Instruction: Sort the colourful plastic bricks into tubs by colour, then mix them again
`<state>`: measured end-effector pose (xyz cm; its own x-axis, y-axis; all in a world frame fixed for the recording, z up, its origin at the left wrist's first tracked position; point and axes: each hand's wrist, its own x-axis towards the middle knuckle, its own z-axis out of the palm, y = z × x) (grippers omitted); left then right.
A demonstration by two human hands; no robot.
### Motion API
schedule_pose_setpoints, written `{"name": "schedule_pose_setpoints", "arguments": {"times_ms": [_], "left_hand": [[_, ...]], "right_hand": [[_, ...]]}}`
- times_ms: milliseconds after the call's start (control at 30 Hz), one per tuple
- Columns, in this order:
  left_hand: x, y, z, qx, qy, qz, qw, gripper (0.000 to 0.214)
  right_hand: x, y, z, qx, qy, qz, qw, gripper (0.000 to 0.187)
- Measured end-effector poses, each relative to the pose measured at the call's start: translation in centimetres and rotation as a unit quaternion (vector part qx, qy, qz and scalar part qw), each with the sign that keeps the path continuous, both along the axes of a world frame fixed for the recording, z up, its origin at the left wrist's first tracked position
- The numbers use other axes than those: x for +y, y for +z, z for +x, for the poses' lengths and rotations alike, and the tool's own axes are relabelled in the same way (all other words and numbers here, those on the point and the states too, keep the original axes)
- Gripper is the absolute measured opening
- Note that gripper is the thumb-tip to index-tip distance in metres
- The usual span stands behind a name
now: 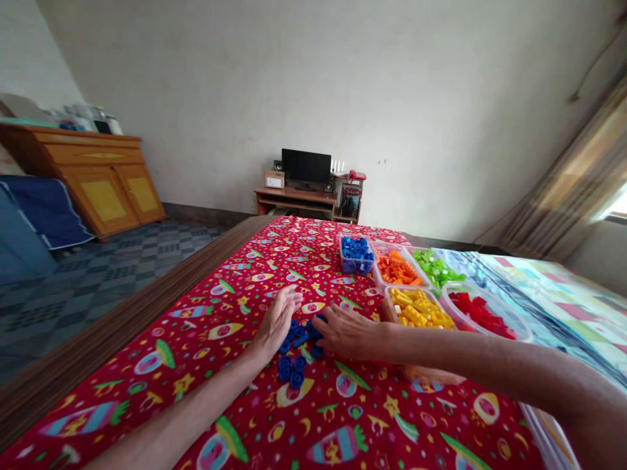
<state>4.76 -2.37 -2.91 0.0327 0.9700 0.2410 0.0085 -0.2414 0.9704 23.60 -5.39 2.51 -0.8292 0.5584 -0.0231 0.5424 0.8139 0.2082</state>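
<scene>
We see a red cloth point(264, 418) w/ multicol. rocket, star & moon print, bottom ctr; lower ctr: dk blue loose pcs point(300, 340). R of ctr we've got blue tub pcs point(356, 248), orange pcs point(398, 267), yellow pcs point(421, 308), lime-grn pcs point(435, 267) & red pcs point(480, 313). Far R: pastel patchwork sheet point(573, 284), beige-brn curtain point(553, 183). L side: orange-brn cabinet point(88, 155) w/ yellow panels point(108, 198), grey-blue checked floor point(122, 258). Up top, off-wht wall point(235, 98).

No legible lettering; label point(273, 183) on cardboard box point(275, 175) too small.
</scene>
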Motion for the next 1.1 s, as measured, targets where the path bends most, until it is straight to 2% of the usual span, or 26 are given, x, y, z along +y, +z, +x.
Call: {"name": "schedule_pose_setpoints", "arguments": {"times_ms": [167,333,433,500,600,700,867,1000,1100], "left_hand": [[0.5,-0.5,-0.1,0.013,0.003,0.008,1.000,0.045],[0.4,-0.4,-0.1,0.019,-0.006,0.009,1.000,0.046],[0.1,-0.1,-0.1,0.025,-0.005,0.006,1.000,0.047],[-0.1,0.0,0.0,0.028,-0.008,0.001,1.000,0.047],[-0.1,0.1,0.0,0.026,-0.017,-0.004,1.000,0.050],[0.0,0.1,0.1,0.016,-0.017,0.000,1.000,0.051],[0.1,0.0,0.1,0.013,-0.023,0.006,1.000,0.051],[-0.2,0.3,0.0,0.019,-0.023,0.003,1.000,0.050],[-0.3,0.5,0.1,0.026,-0.026,0.002,0.999,0.050]], "right_hand": [[-1.3,1.1,0.4,-0.005,-0.027,-0.031,0.999,0.021],[-1.5,2.5,-0.7,0.050,-0.117,-0.078,0.989,0.039],[-1.3,2.1,-1.5,0.048,-0.105,-0.073,0.991,0.053],[-1.3,1.2,-1.9,0.040,-0.086,-0.056,0.994,0.055],[-1.5,-0.4,-2.1,0.050,-0.068,-0.025,0.996,0.045],[-2.0,-1.3,-2.1,0.051,-0.097,-0.032,0.993,0.038],[-2.9,-0.4,-2.3,0.035,-0.150,-0.075,0.985,0.034],[-3.1,0.4,-2.1,0.047,-0.156,-0.110,0.980,0.029],[-2.9,0.1,-1.7,0.077,-0.126,-0.117,0.982,0.023]]}}
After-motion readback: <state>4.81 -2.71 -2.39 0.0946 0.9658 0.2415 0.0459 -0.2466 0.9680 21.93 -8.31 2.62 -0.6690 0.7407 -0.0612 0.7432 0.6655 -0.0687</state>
